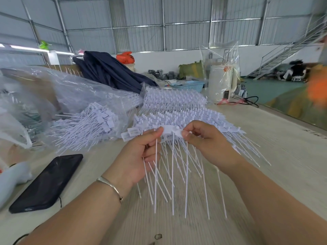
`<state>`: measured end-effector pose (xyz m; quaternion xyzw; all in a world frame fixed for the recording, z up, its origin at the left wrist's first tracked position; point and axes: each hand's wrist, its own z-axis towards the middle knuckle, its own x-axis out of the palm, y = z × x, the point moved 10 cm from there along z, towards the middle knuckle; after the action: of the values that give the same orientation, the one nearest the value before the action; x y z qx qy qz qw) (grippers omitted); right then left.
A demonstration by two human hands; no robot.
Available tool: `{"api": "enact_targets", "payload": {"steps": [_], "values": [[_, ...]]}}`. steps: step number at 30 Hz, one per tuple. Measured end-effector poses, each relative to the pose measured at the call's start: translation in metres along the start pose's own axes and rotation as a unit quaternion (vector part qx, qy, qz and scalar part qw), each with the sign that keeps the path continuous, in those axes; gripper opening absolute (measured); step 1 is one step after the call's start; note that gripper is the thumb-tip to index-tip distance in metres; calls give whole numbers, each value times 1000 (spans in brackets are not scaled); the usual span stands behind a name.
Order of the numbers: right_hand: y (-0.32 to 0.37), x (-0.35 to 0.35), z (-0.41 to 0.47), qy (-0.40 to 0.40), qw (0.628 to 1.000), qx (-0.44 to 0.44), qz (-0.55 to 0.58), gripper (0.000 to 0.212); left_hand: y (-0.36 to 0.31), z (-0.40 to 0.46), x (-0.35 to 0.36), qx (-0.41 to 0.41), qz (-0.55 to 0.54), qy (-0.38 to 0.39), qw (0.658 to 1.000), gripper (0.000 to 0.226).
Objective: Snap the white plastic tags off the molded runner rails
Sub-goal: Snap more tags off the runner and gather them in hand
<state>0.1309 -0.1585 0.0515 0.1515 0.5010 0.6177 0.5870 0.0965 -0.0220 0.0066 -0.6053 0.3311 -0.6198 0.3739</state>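
A black phone (46, 183) lies flat on the pale table (283, 156). Loose white tags (85, 126) are heaped behind it. A bundle of thin stems (155, 174) is gripped by the left hand (139, 156). The rail (170, 130) is pinched between both thumbs, the right hand (208, 144) curled around it, above stacked rails (177, 101).

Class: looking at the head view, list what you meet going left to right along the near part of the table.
Black phone → left hand gripping loose white tags → right hand pinching the runner rail.
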Motion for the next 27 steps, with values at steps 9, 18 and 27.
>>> {"api": "enact_targets", "payload": {"steps": [9,18,27], "values": [[7,16,-5,49,988,1,146,15,25,-6,21,-79,-45,81,993,11],[14,20,-4,60,974,-6,217,14,22,-7,32,-82,-61,117,988,23],[13,3,-3,-9,996,-29,85,5,6,2,7,-10,-59,-5,998,22]]}}
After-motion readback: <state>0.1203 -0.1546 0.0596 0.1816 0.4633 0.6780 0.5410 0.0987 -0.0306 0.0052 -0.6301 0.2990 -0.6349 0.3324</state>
